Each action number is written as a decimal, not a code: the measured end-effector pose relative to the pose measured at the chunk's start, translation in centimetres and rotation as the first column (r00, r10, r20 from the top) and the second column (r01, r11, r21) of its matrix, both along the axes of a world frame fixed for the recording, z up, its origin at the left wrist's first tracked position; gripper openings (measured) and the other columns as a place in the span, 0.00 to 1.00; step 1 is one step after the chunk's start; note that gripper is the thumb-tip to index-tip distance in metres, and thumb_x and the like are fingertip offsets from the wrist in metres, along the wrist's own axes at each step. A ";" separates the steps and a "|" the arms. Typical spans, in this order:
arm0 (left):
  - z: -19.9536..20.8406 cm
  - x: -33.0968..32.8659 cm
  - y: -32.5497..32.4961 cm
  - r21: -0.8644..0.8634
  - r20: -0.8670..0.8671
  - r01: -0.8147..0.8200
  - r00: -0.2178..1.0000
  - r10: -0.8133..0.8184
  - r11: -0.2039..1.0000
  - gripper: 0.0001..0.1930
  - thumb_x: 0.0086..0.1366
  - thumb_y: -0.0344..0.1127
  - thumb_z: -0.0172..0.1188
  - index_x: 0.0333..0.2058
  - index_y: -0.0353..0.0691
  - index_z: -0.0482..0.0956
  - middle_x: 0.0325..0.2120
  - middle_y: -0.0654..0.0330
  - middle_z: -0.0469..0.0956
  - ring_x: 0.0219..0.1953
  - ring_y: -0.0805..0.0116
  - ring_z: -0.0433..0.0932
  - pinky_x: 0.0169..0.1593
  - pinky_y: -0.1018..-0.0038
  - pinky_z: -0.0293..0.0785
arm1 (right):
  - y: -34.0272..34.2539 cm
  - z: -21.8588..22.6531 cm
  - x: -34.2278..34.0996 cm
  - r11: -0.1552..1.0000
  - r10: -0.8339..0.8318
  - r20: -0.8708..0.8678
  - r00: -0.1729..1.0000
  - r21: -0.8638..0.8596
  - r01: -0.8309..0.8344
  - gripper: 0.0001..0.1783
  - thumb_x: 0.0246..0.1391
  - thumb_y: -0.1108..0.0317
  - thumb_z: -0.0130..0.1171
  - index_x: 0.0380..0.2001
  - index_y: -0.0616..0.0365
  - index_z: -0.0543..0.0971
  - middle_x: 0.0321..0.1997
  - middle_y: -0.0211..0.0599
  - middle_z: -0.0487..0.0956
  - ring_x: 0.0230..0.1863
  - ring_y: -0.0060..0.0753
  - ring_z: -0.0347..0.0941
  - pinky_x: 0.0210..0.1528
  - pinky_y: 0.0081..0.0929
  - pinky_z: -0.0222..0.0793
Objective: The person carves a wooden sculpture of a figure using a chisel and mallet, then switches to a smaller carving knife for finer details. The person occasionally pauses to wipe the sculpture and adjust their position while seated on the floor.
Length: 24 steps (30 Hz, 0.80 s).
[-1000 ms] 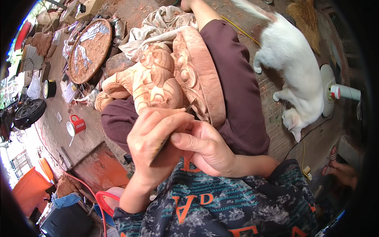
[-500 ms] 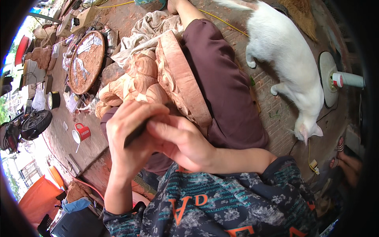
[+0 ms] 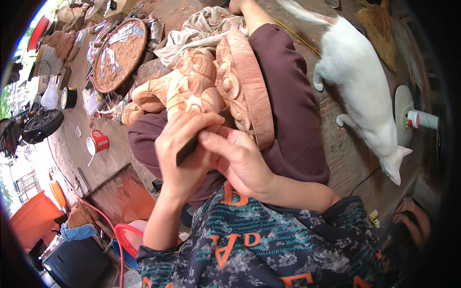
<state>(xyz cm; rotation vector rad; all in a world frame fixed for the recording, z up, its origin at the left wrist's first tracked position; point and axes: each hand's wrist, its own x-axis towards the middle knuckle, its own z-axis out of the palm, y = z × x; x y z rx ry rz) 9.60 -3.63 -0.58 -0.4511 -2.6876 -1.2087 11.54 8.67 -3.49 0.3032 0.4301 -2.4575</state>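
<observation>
My left hand [image 3: 169,144] is closed around a dark flat strip [image 3: 186,152], whose squared end sticks out beside the thumb side. Whether it is sandpaper or a tool, I cannot tell. My right hand [image 3: 242,161] meets it, thumb pressed near the strip's upper part and fingers curled; what its fingertips grip is hidden. Just beyond both hands, a carved wooden figure [image 3: 194,84] lies tilted between my legs, with its thick rounded base [image 3: 257,91] toward my right leg.
A crumpled cloth [image 3: 201,29] lies past the carving. To the left are a round tray [image 3: 103,72] with wood shavings, a red mug [image 3: 98,143] and a motorbike wheel [image 3: 43,126]. At right, a white cat [image 3: 357,72] stands near a fan base [image 3: 404,110]; another person's feet [image 3: 408,216] show behind.
The view has shifted, so my hands and the carving appear further right. My hands keep the same hold on the dark strip. The cat's head has turned and moved right.
</observation>
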 end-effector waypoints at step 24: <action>-6.9 5.8 3.1 0.378 -0.211 -0.278 0.903 0.374 0.883 0.14 0.46 0.23 0.59 0.35 0.36 0.79 0.30 0.54 0.77 0.33 0.55 0.75 0.37 0.67 0.71 | 1.9 -2.3 2.9 0.892 0.147 -0.218 0.965 0.451 -0.034 0.09 0.57 0.71 0.58 0.40 0.62 0.75 0.36 0.27 0.77 0.39 0.13 0.71 0.44 0.16 0.67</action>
